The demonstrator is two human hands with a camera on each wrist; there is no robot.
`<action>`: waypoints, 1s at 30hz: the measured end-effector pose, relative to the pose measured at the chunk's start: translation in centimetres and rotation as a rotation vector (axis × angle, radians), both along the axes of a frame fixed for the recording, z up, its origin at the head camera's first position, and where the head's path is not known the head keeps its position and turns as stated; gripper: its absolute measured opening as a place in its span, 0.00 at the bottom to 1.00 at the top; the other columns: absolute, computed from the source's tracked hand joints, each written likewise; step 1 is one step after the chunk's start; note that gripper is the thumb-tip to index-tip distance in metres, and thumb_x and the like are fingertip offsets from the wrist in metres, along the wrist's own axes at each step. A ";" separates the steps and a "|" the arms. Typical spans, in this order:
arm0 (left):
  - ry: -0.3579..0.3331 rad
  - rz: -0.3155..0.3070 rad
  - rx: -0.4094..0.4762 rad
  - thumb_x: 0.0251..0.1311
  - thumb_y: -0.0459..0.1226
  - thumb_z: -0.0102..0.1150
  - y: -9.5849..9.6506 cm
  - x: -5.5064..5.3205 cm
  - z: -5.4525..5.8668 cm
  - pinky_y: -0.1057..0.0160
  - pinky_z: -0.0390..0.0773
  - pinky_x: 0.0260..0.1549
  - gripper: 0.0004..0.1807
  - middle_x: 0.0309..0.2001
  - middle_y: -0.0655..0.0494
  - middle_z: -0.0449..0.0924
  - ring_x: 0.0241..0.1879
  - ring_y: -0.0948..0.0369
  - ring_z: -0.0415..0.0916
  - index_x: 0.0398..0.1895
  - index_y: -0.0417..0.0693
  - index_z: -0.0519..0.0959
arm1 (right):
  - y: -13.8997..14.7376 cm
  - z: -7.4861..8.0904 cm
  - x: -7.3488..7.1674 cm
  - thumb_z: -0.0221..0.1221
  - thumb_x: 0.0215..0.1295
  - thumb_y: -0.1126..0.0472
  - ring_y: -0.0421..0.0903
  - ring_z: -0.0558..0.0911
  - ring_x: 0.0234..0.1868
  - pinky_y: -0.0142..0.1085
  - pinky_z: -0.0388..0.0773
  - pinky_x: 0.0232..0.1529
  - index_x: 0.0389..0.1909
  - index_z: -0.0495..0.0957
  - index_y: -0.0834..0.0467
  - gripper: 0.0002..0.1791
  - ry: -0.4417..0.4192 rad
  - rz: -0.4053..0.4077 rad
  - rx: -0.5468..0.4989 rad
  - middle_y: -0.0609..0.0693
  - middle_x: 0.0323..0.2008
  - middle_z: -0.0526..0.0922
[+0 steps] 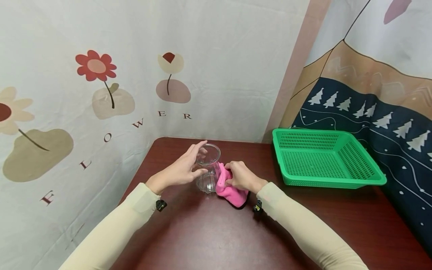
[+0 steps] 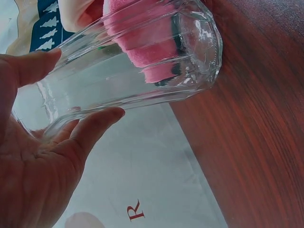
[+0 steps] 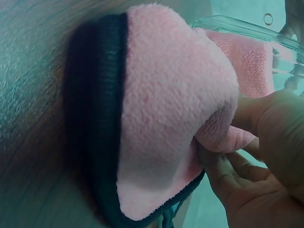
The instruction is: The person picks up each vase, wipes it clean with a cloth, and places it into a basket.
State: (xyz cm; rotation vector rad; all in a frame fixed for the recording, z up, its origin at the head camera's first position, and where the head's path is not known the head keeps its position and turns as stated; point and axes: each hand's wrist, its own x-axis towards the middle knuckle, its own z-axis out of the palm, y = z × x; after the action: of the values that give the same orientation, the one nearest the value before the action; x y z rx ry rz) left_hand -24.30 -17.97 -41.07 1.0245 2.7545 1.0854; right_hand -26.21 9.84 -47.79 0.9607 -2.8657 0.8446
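Note:
A clear glass jar (image 1: 207, 170) with a wide rim stands upright on the table. My left hand (image 1: 180, 167) holds it near the rim, with the thumb on one side and the fingers round the other. In the left wrist view, the jar (image 2: 128, 102) lies between the thumb and the fingers, and pink cloth shows through its wall. My right hand (image 1: 241, 176) grips a bunched pink towel (image 1: 233, 193) with a dark edge. That towel (image 3: 166, 95) is pressed against the jar's right side, and its lower part hangs to the table.
A green plastic basket (image 1: 334, 183) with slotted walls stands at the back right of the dark red-brown table (image 1: 209, 240). Behind the table hangs a white flower-patterned curtain (image 1: 233, 75). On the right is a navy cloth with white trees (image 1: 398, 150).

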 end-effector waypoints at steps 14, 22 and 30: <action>-0.026 -0.008 0.014 0.74 0.31 0.76 -0.2 -0.3 -0.4 0.38 0.88 0.70 0.56 0.75 0.34 0.72 0.76 0.37 0.80 0.94 0.40 0.50 | 0.0 0.0 0.1 0.81 0.65 0.68 0.43 0.82 0.36 0.32 0.82 0.38 0.58 0.91 0.64 0.21 -0.094 -0.044 -0.041 0.51 0.41 0.92; -0.030 -0.005 0.015 0.73 0.31 0.76 -0.2 -0.2 -0.4 0.39 0.88 0.70 0.56 0.75 0.36 0.73 0.76 0.39 0.80 0.95 0.41 0.50 | 0.0 0.1 0.1 0.83 0.64 0.67 0.43 0.82 0.36 0.33 0.82 0.39 0.59 0.91 0.65 0.23 -0.080 -0.049 -0.041 0.51 0.42 0.93; -0.047 -0.013 0.030 0.73 0.30 0.75 -0.2 -0.1 -0.2 0.37 0.87 0.72 0.56 0.75 0.32 0.72 0.77 0.36 0.79 0.95 0.40 0.49 | 0.0 0.5 0.1 0.81 0.64 0.68 0.43 0.83 0.38 0.34 0.85 0.42 0.58 0.92 0.64 0.21 -0.056 -0.050 -0.050 0.53 0.44 0.94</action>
State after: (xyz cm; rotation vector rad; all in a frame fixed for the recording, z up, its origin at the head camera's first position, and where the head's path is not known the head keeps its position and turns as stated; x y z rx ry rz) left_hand -24.45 -18.13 -41.31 1.0047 2.6998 1.1367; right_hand -26.07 9.87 -47.28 0.8707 -2.8869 0.9488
